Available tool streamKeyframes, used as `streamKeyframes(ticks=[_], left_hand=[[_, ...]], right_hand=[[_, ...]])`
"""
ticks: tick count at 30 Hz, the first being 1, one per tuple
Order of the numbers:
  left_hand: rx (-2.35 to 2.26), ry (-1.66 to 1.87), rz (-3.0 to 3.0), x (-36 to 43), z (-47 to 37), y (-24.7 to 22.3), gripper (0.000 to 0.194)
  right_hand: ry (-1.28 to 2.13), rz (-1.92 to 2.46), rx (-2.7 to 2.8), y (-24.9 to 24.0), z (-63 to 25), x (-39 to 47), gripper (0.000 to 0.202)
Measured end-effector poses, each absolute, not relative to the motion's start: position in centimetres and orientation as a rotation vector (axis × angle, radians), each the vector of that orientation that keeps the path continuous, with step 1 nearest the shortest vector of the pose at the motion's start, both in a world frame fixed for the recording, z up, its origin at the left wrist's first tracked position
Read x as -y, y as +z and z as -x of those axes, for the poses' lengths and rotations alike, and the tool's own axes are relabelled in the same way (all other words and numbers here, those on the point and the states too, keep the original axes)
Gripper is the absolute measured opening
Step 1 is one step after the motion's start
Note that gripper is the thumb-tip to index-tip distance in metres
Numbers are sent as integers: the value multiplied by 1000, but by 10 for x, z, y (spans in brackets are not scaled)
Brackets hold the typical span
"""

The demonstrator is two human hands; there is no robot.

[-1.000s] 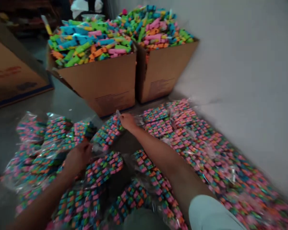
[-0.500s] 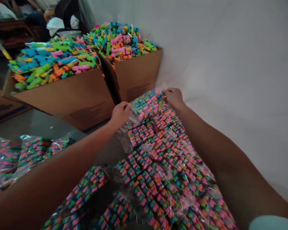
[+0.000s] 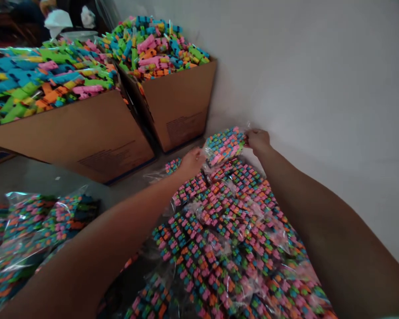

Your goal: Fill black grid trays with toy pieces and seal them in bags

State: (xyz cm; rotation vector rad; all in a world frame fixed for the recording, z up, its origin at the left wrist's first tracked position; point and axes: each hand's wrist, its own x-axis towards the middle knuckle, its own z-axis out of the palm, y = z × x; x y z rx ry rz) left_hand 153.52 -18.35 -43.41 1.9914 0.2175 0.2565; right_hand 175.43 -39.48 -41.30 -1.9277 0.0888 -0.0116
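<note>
Between my two hands is a clear plastic bag packed with small pink, blue, green and orange pieces. My left hand is closed on its near left edge, and my right hand pinches its right end. The bag is at the far end of a large spread of similar bags, which lie overlapping below and between my forearms. What exactly the small pieces are is too fine to make out.
Two open cardboard boxes heaped with colourful plastic toys stand at the back left. More filled bags lie on the floor at left. A pale wall or sheet rises along the right. White items sit behind the boxes.
Both hands have moved to the right with the bag, further along the spread. The view has shifted, so the boxes appear further left and larger.
</note>
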Motion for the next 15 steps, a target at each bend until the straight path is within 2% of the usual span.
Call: streamKeyframes(ticks=[3,7,15], left_hand=[[-139,242,-2010,173,-1510,-439,26],[-287,189,-1977,149,-1456,-446,31],[-580,70,-1932,80,-1286,-451,38]], right_hand=[[-16,1894,-103,-416,-1754,390,13],[-99,1911,-87,-417,-1759,375,16],[-260,2173,-151,-393,-1757,359,33]])
